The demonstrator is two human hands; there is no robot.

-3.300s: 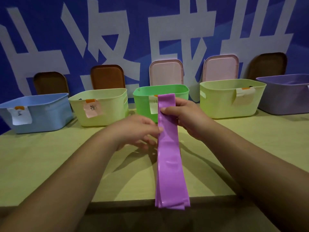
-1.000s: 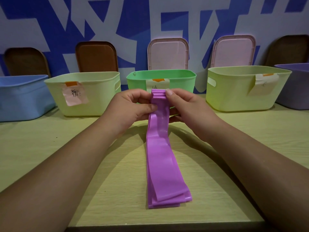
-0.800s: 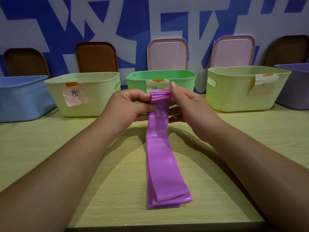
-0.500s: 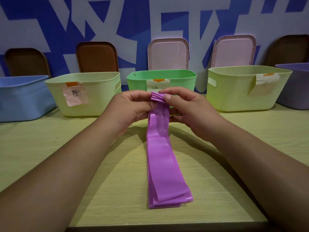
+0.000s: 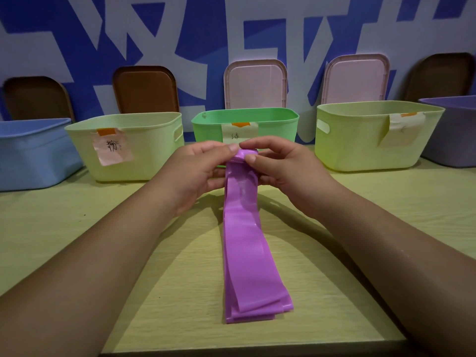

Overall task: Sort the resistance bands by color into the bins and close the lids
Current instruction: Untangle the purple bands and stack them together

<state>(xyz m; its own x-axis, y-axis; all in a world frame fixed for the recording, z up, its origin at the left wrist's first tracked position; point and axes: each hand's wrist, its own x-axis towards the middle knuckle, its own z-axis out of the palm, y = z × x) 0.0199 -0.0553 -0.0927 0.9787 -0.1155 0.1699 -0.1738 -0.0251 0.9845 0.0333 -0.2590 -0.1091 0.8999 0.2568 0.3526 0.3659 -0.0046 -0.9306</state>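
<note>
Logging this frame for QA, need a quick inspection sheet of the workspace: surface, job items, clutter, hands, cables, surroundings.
Surface: light wooden table, bare in front apart from the bands.
Job's things: purple resistance bands, a stack lying lengthwise, far end lifted. Five open bins in a row: blue bin, left yellow-green bin, green bin, right yellow-green bin, purple bin. Paper labels on the middle three. Lids lean upright behind the bins against the wall.
Clutter: nothing seen.
Grippers: left hand and right hand both pinch the bands' far end.
Cables: nothing seen.
Surroundings: blue and white wall.
</note>
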